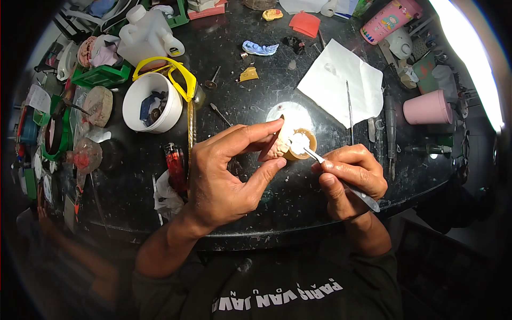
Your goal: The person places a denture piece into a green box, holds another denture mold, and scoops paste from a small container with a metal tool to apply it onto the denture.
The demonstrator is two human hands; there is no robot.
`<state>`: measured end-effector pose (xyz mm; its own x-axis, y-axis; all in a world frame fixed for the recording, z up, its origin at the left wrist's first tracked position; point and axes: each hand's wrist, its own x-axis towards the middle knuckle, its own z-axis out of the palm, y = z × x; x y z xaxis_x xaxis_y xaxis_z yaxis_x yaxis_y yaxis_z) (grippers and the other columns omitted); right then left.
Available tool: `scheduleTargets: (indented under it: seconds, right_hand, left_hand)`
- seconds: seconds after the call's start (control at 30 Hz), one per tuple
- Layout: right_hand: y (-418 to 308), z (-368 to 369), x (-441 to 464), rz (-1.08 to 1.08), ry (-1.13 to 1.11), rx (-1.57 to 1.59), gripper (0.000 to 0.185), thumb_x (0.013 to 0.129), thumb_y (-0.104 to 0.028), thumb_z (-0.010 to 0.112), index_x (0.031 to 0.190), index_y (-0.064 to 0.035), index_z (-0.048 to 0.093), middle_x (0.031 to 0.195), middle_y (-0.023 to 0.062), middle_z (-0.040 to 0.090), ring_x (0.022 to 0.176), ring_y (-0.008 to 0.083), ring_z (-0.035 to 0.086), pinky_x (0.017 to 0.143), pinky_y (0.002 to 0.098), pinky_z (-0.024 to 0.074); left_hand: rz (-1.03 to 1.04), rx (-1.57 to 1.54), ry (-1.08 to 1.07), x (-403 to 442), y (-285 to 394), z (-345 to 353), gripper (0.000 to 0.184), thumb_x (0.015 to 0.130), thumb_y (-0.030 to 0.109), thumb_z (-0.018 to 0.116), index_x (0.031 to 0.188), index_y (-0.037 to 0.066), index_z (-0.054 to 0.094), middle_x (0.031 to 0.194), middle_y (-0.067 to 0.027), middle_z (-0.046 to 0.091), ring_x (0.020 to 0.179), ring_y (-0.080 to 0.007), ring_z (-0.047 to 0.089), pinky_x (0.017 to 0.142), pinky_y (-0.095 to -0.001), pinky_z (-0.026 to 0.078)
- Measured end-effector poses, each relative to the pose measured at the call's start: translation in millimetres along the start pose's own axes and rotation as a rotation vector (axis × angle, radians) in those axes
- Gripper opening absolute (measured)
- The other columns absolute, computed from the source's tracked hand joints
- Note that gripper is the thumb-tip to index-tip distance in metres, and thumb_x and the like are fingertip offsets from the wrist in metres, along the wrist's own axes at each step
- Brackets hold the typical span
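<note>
My left hand (224,173) pinches a small pink dental piece with cream-coloured teeth (278,147) between thumb and forefinger. In my right hand (353,176) is a metal spatula (316,156), gripped like a pen, its broad end sticking out below the fingers. The spatula's tip reaches into white paste (300,143) beside the dental piece. Directly beneath sits a small round tan cup (311,140), partly covered by the dental piece and the paste. I cannot tell whether the tip touches the teeth. A bright white disc-like patch (290,111) lies just behind the cup.
On the black worktop, a white tub (172,114) with dark pieces stands left beside yellow goggles (188,80). White paper (341,64), a thin rod (350,106) and a dark handpiece (391,133) lie right. A red lighter (175,165) is near my left wrist; a pink cup (426,106) stands far right.
</note>
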<state>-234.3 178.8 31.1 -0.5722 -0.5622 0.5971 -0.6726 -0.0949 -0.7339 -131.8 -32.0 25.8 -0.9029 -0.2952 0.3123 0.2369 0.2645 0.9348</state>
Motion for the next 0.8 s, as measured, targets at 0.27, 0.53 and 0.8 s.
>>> scheduleTargets:
  seconds: [0.27, 0.53, 0.8]
  right_hand:
    - [-0.8, -0.6, 0.5, -0.002, -0.024, -0.006, 0.026, 0.080, 0.003, 0.089, 0.104, -0.0019, 0.082, 0.091, 0.0102, 0.073, 0.077, 0.0180, 0.073, 0.065, 0.0286, 0.0576]
    - [1.1, 1.2, -0.9, 0.065, 0.143, -0.100, 0.006, 0.090, 0.003, 0.080, 0.094, 0.0044, 0.076, 0.081, 0.0117, 0.072, 0.068, 0.0156, 0.068, 0.059, 0.0267, 0.0514]
    - [3.7, 5.9, -0.2, 0.438, 0.202, -0.042, 0.011, 0.094, -0.001, 0.077, 0.085, 0.0032, 0.072, 0.069, 0.0069, 0.070, 0.058, 0.0086, 0.061, 0.052, 0.0245, 0.0424]
  left_hand:
    - [0.007, -0.001, -0.001, -0.2, 0.2, -0.7, 0.052, 0.081, -0.006, 0.085, 0.131, 0.001, 0.073, 0.100, -0.0127, 0.077, 0.089, -0.0161, 0.076, 0.082, -0.0284, 0.060]
    - [-0.079, 0.024, -0.063, 0.6, 3.3, -5.0, 0.051, 0.086, -0.007, 0.082, 0.135, -0.006, 0.068, 0.122, -0.0168, 0.075, 0.109, -0.0191, 0.075, 0.098, -0.0311, 0.061]
    - [-0.073, 0.107, -0.063, 0.7, 2.2, -3.5, 0.049, 0.086, -0.007, 0.083, 0.133, -0.007, 0.069, 0.120, -0.0160, 0.076, 0.106, -0.0183, 0.075, 0.096, -0.0307, 0.061]
